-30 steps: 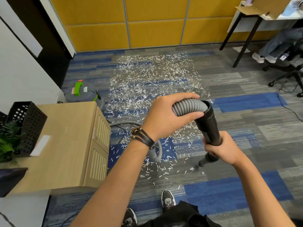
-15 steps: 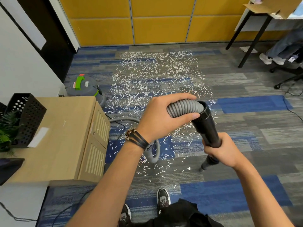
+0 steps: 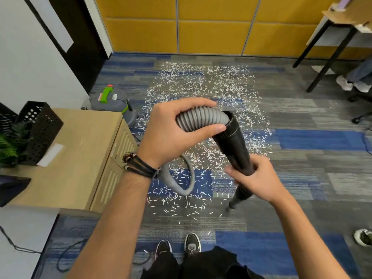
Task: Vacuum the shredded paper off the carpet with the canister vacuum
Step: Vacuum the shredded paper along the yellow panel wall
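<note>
White shredded paper (image 3: 203, 87) lies scattered over the grey and blue carpet (image 3: 302, 178), from the yellow wall to just ahead of my shoes. My left hand (image 3: 173, 131) grips the ribbed grey hose (image 3: 201, 119) where it enters the black wand (image 3: 236, 146). My right hand (image 3: 259, 178) holds the wand lower down. The wand's narrow nozzle (image 3: 233, 204) points down at the carpet near the closest scraps. The hose loops down to the floor (image 3: 179, 184). The grey canister vacuum (image 3: 114, 103) with a green handle sits behind the cabinet at left.
A wooden cabinet (image 3: 80, 150) stands at left with a black mesh basket (image 3: 40, 125) and a plant on it. A black-legged desk (image 3: 330, 47) is at the back right, with a seated person's shoes (image 3: 354, 85) beneath. Another shoe (image 3: 362, 237) shows at the right edge.
My view has shifted a little nearer the floor and the wall. Both hands keep their grip, and the wand stays in about the same place.
</note>
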The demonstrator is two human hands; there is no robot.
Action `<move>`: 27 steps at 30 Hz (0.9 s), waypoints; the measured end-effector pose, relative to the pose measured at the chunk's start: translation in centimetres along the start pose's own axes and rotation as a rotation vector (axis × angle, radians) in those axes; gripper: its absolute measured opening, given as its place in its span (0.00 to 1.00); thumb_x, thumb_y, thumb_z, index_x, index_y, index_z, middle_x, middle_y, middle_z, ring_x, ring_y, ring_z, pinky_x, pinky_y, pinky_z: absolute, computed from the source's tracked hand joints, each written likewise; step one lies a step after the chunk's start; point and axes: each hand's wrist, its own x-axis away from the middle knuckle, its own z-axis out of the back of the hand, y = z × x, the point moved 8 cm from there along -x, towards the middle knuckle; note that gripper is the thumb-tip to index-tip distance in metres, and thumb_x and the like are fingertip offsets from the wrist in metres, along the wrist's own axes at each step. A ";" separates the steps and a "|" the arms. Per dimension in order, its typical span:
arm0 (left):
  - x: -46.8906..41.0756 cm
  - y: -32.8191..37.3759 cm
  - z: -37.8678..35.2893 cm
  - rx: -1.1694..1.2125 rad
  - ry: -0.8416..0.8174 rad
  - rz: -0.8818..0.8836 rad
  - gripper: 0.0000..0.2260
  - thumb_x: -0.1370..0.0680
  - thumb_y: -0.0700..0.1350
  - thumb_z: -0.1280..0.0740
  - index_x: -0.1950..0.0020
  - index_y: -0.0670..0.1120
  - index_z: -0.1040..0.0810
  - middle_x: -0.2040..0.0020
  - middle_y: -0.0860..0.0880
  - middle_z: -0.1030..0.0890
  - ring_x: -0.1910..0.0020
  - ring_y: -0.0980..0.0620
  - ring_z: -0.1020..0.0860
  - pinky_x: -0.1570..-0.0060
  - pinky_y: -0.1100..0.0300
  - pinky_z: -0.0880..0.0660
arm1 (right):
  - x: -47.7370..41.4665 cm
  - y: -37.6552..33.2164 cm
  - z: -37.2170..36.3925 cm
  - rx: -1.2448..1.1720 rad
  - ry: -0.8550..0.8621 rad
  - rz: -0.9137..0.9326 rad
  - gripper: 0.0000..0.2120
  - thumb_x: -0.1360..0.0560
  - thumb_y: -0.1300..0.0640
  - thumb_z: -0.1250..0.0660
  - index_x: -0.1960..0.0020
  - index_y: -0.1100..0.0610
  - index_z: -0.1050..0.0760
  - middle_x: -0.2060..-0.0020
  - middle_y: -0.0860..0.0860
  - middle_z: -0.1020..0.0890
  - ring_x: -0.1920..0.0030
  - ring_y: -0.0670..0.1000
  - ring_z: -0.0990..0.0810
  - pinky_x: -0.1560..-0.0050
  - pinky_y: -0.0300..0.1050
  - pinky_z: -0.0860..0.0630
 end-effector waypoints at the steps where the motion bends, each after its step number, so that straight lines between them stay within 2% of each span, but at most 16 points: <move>1: 0.1 -0.3 -0.1 -0.001 -0.016 0.013 0.18 0.29 0.52 0.18 0.41 0.49 0.13 0.47 0.57 0.13 0.49 0.59 0.15 0.47 0.67 0.22 | 0.3 0.2 -0.1 0.016 0.037 0.004 0.17 0.29 0.56 0.20 0.66 0.59 0.27 0.73 0.61 0.24 0.73 0.49 0.25 0.68 0.44 0.29; 4: 0.4 -0.6 -0.6 0.009 -0.061 0.032 0.18 0.30 0.52 0.17 0.42 0.50 0.12 0.49 0.57 0.13 0.49 0.59 0.15 0.47 0.65 0.21 | 0.9 1.4 -1.0 -0.003 0.025 -0.035 0.23 0.33 0.42 0.21 0.65 0.58 0.28 0.75 0.56 0.28 0.72 0.49 0.30 0.67 0.47 0.32; 6: 0.5 -0.5 -0.4 0.011 -0.053 0.035 0.18 0.30 0.51 0.17 0.43 0.50 0.12 0.49 0.56 0.13 0.50 0.59 0.15 0.47 0.66 0.21 | 0.7 1.8 -1.3 -0.032 -0.002 -0.052 0.24 0.35 0.39 0.23 0.66 0.57 0.29 0.75 0.53 0.29 0.73 0.50 0.31 0.67 0.49 0.33; 9: 0.4 -0.5 0.9 0.005 -0.029 0.036 0.18 0.30 0.51 0.17 0.43 0.48 0.12 0.49 0.56 0.12 0.49 0.58 0.14 0.47 0.63 0.20 | 0.2 1.0 -2.2 -0.055 -0.052 -0.038 0.24 0.35 0.40 0.22 0.68 0.57 0.29 0.76 0.53 0.28 0.74 0.50 0.31 0.67 0.50 0.33; 11: 0.4 -0.6 1.8 0.010 -0.029 0.032 0.18 0.29 0.51 0.17 0.42 0.48 0.12 0.48 0.55 0.12 0.50 0.56 0.14 0.47 0.60 0.19 | 0.1 0.3 -3.2 -0.068 -0.087 -0.023 0.30 0.35 0.39 0.22 0.66 0.65 0.31 0.76 0.57 0.29 0.73 0.51 0.31 0.67 0.50 0.33; 13: 0.6 -0.6 2.8 0.004 -0.023 0.019 0.18 0.29 0.52 0.17 0.42 0.48 0.12 0.48 0.55 0.13 0.49 0.56 0.14 0.47 0.61 0.19 | 0.1 -0.4 -4.0 -0.074 -0.109 -0.008 0.33 0.34 0.40 0.23 0.65 0.69 0.33 0.75 0.63 0.30 0.73 0.51 0.31 0.67 0.50 0.33; 15: 0.8 -0.3 3.7 -0.007 -0.002 -0.001 0.18 0.29 0.52 0.18 0.42 0.49 0.13 0.48 0.56 0.13 0.49 0.58 0.15 0.47 0.65 0.21 | 0.1 -1.3 -4.5 -0.089 -0.118 -0.004 0.30 0.32 0.43 0.23 0.65 0.69 0.32 0.75 0.64 0.29 0.74 0.52 0.29 0.67 0.50 0.31; 17: 0.7 0.0 4.2 -0.016 0.004 -0.025 0.18 0.28 0.53 0.18 0.42 0.49 0.13 0.47 0.57 0.13 0.47 0.59 0.16 0.46 0.67 0.22 | 0.1 -2.0 -4.8 -0.090 -0.104 0.001 0.25 0.28 0.50 0.22 0.65 0.68 0.30 0.76 0.61 0.27 0.75 0.52 0.28 0.68 0.48 0.29; 20: 1.0 -0.3 5.8 -0.016 -0.039 -0.020 0.18 0.28 0.54 0.18 0.41 0.50 0.13 0.46 0.56 0.13 0.46 0.57 0.15 0.45 0.61 0.20 | 0.9 -3.1 -6.0 -0.051 -0.045 0.010 0.21 0.26 0.57 0.23 0.67 0.66 0.29 0.77 0.54 0.26 0.75 0.51 0.28 0.70 0.44 0.29; 23: 1.5 -1.1 7.4 -0.022 -0.085 -0.008 0.19 0.28 0.55 0.18 0.40 0.50 0.14 0.46 0.56 0.13 0.47 0.56 0.15 0.45 0.54 0.18 | 1.5 -4.1 -7.4 -0.016 0.022 0.006 0.21 0.30 0.51 0.24 0.68 0.64 0.29 0.78 0.55 0.26 0.76 0.51 0.28 0.71 0.43 0.29; 27: 2.9 -2.7 9.6 -0.029 -0.107 -0.001 0.19 0.29 0.55 0.18 0.41 0.52 0.13 0.48 0.57 0.13 0.49 0.57 0.15 0.46 0.55 0.18 | 1.9 -3.6 -10.9 0.002 0.080 -0.016 0.27 0.31 0.44 0.19 0.66 0.65 0.28 0.75 0.62 0.26 0.74 0.51 0.29 0.67 0.48 0.31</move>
